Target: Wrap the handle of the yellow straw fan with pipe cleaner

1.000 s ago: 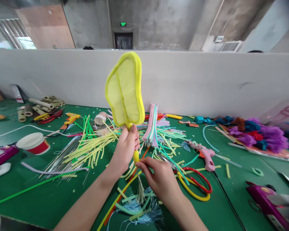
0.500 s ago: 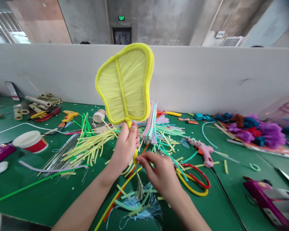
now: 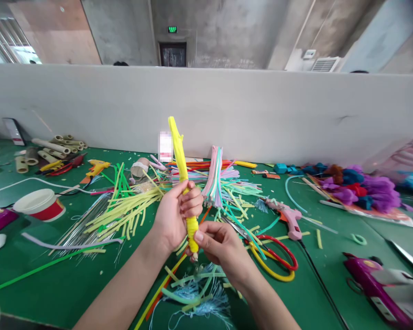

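Note:
A yellow hand fan (image 3: 179,158), covered in fuzzy pipe cleaner, stands up before me, turned edge-on so that its flat face is hidden. My left hand (image 3: 174,213) is closed around the upper part of its wrapped handle. Lower down, the fingertips of my right hand (image 3: 227,243) pinch the side of the handle near its bottom end. A small pale tip sticks out below the yellow wrapping. Beneath the hands lie blue tassels (image 3: 209,305) and short cut pieces of pipe cleaner.
Scissors with red and yellow handles (image 3: 293,256) lie right of my right hand, near a pink glue gun (image 3: 292,220). Behind stands a pastel pipe cleaner bundle (image 3: 214,172). A paper cup (image 3: 48,206) is at left. A white partition (image 3: 278,114) borders the table's back.
The fan has turned from face-on to edge-on and tipped lower. My right hand stays at the handle's bottom end, and the tassel hanging there is no longer plainly visible.

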The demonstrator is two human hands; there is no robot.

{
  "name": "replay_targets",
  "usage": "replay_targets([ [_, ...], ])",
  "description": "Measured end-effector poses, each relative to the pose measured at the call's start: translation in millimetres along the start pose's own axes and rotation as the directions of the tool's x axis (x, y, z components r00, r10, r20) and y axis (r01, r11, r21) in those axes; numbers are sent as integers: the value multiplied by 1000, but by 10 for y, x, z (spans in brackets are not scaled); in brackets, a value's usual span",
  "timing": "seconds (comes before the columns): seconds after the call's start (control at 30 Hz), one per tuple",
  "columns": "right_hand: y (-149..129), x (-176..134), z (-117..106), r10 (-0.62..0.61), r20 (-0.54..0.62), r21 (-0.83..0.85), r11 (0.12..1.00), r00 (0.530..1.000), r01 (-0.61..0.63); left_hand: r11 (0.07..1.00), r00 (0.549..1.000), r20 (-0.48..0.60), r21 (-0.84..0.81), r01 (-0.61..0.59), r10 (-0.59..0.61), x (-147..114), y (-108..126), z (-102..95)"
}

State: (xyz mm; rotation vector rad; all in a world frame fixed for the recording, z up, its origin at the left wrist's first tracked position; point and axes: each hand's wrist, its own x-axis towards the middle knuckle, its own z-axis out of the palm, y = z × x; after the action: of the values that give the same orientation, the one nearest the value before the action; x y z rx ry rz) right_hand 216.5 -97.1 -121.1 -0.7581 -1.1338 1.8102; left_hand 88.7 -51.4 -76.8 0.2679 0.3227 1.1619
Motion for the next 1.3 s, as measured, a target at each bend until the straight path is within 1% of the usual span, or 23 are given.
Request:
replay_targets([
  [0.07, 27, 1, 19, -12, -34, 24, 1000, 999, 13, 994, 999, 30, -103, 41, -38, 10, 6, -17],
  [0.17, 51, 8, -13, -16, -68, -7, 1000, 998, 15, 984, 998, 59, -179, 21, -11, 15, 32, -38],
  [0.23, 51, 7, -52, 13, -6, -20, 1000, 1000, -13, 984, 996, 81, -177, -23, 38, 5, 49, -49],
  [0.33, 49, -8, -73, 80, 172, -6, 997, 982, -80, 992, 993, 84, -103, -75, 84, -25, 61, -57],
  [0.37, 51, -14, -65, 86, 204, 4, 996, 975, -89, 995, 993, 78, -63, -82, 87, -33, 61, -56],
  [0.4, 55, -20, -53, 79, 208, 14, 996, 975, -84, 997, 994, 75, -20, -78, 79, -38, 61, -54],
  [0.43, 59, -23, -39, 59, 187, 20, 998, 981, -64, 998, 995, 75, 30, -61, 59, -40, 60, -50],
  [0.5, 69, -21, -22, 0, 99, 4, 1000, 995, 0, 987, 998, 68, 158, -26, 16, -30, 50, -45],
  [0.53, 76, -14, -23, -27, 49, -29, 999, 998, 29, 972, 999, 44, 235, -29, 19, -19, 41, -47],
  [0.6, 91, 8, -40, -86, -64, -185, 980, 994, 73, 929, 996, -33, 365, -60, 77, 10, 15, -62],
  [0.67, 105, 30, -66, -176, -173, -423, 902, 969, 88, 909, 985, -92, 406, -98, 147, 41, -12, -88],
  [0.7, 107, 36, -78, -215, -197, -524, 848, 957, 83, 913, 982, -103, 394, -103, 156, 54, -21, -100],
  [0.73, 104, 37, -88, -233, -196, -583, 809, 953, 78, 925, 984, -104, 369, -95, 143, 63, -26, -109],
  [0.77, 94, 33, -96, -222, -171, -597, 799, 960, 78, 937, 988, -99, 341, -80, 120, 69, -26, -113],
  [0.83, 58, 15, -107, -164, -82, -538, 838, 983, 95, 959, 995, -87, 284, -27, 54, 70, -12, -105],
  [0.9, 15, -6, -115, -136, -3, -461, 879, 991, 119, 976, 997, -80, 213, 31, -14, 60, 9, -81],
  [1.03, -24, -28, -115, -136, 42, -361, 922, 990, 142, 992, 994, -71, 83, 93, -87, 27, 35, -38],
  [1.1, -31, -42, -107, -134, 45, -391, 909, 990, 141, 991, 992, -65, 69, 115, -111, 14, 36, -35],
  [1.13, -38, -53, -103, -149, 37, -453, 879, 988, 149, 990, 992, -66, 82, 115, -109, 10, 36, -39],
  [1.17, -48, -67, -102, -178, 29, -542, 824, 984, 165, 989, 993, -69, 107, 102, -95, 9, 35, -44],
  [1.2, -60, -83, -104, -224, 26, -646, 740, 974, 188, 988, 995, -74, 139, 72, -62, 9, 33, -50],
  [1.23, -72, -98, -108, -284, 37, -751, 625, 958, 214, 984, 997, -77, 178, 27, -14, 12, 30, -55],
  [1.3, -89, -123, -121, -400, 107, -900, 351, 910, 259, 959, 990, -73, 267, -94, 118, 19, 19, -58],
])
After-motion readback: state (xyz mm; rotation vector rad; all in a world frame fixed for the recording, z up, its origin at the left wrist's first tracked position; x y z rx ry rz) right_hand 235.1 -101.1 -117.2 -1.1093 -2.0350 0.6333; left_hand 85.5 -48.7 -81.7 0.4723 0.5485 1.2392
